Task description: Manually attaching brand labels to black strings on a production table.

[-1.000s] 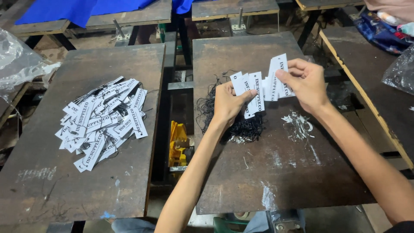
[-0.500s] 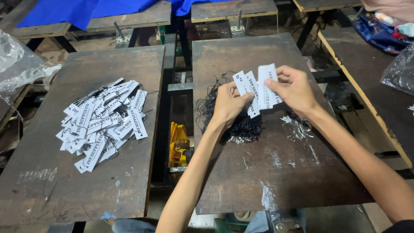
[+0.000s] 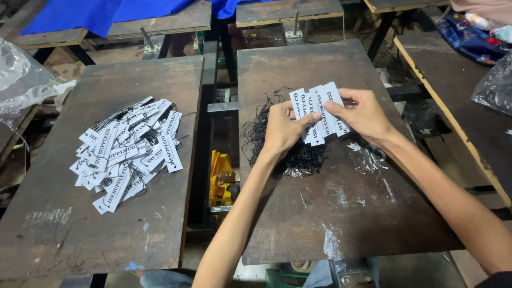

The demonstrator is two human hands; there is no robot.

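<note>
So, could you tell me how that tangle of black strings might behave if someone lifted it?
The black strings look thin and limp, so they would probably droop and snag together. The heap lies loose under the left hand, so it likely weighs little.

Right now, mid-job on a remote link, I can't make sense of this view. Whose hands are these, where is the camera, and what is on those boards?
The camera sits on a person's head and looks down at their own bare hands. The left hand and right hand together hold a fanned bunch of white paper tags over a dark, worn board. Under the hands lies a tangle of black strings. On a second board to the left lies a loose pile of tags. A yellow object shows in the gap between the boards; I cannot tell what it is.
</note>
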